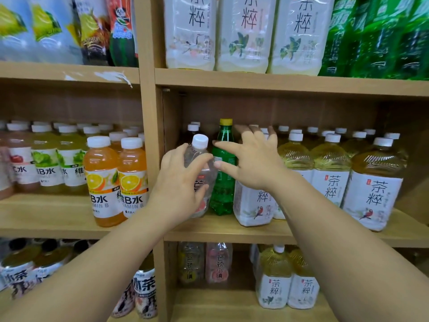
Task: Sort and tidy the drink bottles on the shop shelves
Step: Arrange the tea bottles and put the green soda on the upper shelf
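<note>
Here, left hand (178, 182) round clear bottle (200, 145).

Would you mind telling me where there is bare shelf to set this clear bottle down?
The left hand holds the clear bottle. Bare board lies on the middle shelf left of the orange bottles, and on the bottom shelf in front of the two small bottles. Right of the green bottle, the tea bottles stand packed close.
</note>
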A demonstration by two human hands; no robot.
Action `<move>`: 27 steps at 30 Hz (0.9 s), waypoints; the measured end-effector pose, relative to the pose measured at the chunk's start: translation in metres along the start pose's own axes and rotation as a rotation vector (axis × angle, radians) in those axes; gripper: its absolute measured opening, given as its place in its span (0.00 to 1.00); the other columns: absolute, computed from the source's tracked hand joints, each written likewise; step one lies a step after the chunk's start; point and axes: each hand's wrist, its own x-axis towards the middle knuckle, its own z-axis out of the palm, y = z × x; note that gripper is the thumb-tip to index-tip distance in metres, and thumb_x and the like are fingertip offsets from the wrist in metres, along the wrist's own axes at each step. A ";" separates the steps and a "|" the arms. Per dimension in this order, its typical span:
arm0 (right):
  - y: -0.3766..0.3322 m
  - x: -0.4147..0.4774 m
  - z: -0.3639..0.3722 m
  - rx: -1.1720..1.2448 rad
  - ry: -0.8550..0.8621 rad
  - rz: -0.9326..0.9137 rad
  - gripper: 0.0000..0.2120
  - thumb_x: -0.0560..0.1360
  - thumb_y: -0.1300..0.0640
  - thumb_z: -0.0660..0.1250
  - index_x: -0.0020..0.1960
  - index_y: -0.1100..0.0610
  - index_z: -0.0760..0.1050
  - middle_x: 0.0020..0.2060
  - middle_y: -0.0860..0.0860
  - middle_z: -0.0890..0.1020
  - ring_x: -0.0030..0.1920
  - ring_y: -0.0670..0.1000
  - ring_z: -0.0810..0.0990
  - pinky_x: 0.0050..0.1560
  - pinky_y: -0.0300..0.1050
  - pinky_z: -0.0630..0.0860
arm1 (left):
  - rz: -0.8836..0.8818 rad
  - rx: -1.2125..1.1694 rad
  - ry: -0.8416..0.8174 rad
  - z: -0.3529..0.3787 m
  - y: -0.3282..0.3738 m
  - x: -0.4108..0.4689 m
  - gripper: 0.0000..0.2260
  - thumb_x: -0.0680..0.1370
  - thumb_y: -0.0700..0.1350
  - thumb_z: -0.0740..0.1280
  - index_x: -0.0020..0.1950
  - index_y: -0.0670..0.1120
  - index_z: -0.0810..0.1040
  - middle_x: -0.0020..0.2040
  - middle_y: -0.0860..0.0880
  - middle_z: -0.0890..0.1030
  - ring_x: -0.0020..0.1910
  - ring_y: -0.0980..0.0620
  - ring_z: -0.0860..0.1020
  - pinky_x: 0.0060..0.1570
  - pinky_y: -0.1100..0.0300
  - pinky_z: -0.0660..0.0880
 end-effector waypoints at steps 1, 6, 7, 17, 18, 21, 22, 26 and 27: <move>0.000 0.000 0.000 0.000 -0.013 0.004 0.28 0.80 0.28 0.47 0.78 0.32 0.57 0.73 0.56 0.68 0.77 0.61 0.59 0.75 0.73 0.47 | 0.009 0.014 0.003 0.000 0.000 0.000 0.31 0.74 0.50 0.75 0.73 0.58 0.67 0.76 0.42 0.63 0.75 0.40 0.62 0.71 0.45 0.67; -0.001 0.001 0.001 0.029 -0.036 0.024 0.24 0.84 0.35 0.47 0.79 0.33 0.58 0.72 0.53 0.73 0.80 0.60 0.54 0.74 0.74 0.43 | 0.025 -0.029 -0.032 -0.008 -0.001 0.003 0.31 0.74 0.50 0.76 0.72 0.61 0.65 0.71 0.46 0.62 0.69 0.43 0.67 0.63 0.51 0.73; -0.001 0.001 0.001 0.030 -0.036 0.021 0.23 0.84 0.36 0.47 0.79 0.33 0.58 0.72 0.53 0.73 0.80 0.60 0.54 0.74 0.74 0.43 | 0.048 -0.029 -0.030 -0.009 -0.001 0.002 0.31 0.74 0.50 0.76 0.71 0.62 0.65 0.70 0.45 0.62 0.69 0.42 0.67 0.62 0.50 0.73; -0.015 -0.030 0.014 0.367 0.310 -0.089 0.22 0.83 0.40 0.52 0.73 0.40 0.73 0.77 0.50 0.67 0.82 0.57 0.51 0.79 0.66 0.43 | 0.250 -0.114 0.211 -0.009 -0.020 -0.030 0.24 0.77 0.54 0.72 0.72 0.55 0.71 0.67 0.38 0.69 0.64 0.37 0.70 0.60 0.44 0.71; -0.020 -0.040 0.016 0.487 0.312 -0.133 0.22 0.83 0.41 0.53 0.73 0.42 0.74 0.77 0.48 0.68 0.82 0.54 0.52 0.80 0.64 0.45 | 0.237 -0.150 0.227 -0.012 -0.019 -0.032 0.24 0.77 0.55 0.70 0.72 0.55 0.71 0.67 0.38 0.69 0.64 0.38 0.70 0.61 0.46 0.71; -0.029 -0.068 0.023 0.741 0.187 -0.171 0.22 0.84 0.44 0.56 0.77 0.44 0.68 0.76 0.42 0.70 0.80 0.45 0.58 0.80 0.57 0.57 | 0.157 -0.272 0.246 -0.021 -0.010 -0.039 0.24 0.76 0.58 0.69 0.71 0.55 0.72 0.67 0.40 0.70 0.66 0.40 0.70 0.63 0.44 0.73; -0.030 -0.077 0.024 0.791 0.133 -0.166 0.23 0.84 0.45 0.59 0.79 0.43 0.65 0.75 0.40 0.69 0.78 0.42 0.61 0.78 0.56 0.61 | 0.142 -0.295 0.236 -0.024 -0.008 -0.043 0.24 0.76 0.58 0.69 0.70 0.55 0.72 0.67 0.41 0.71 0.66 0.40 0.71 0.62 0.42 0.74; -0.039 -0.113 0.027 1.016 -0.055 -0.118 0.36 0.80 0.47 0.69 0.79 0.31 0.53 0.77 0.34 0.65 0.74 0.34 0.65 0.74 0.50 0.71 | 0.142 -0.340 0.203 -0.032 0.004 -0.059 0.23 0.75 0.59 0.70 0.69 0.55 0.73 0.67 0.42 0.72 0.66 0.41 0.71 0.60 0.40 0.75; -0.042 -0.120 0.028 1.053 -0.068 -0.107 0.39 0.79 0.47 0.71 0.79 0.29 0.51 0.77 0.33 0.65 0.74 0.34 0.66 0.73 0.50 0.71 | 0.139 -0.362 0.200 -0.033 0.008 -0.064 0.23 0.75 0.59 0.70 0.69 0.54 0.74 0.66 0.42 0.72 0.66 0.42 0.71 0.60 0.40 0.75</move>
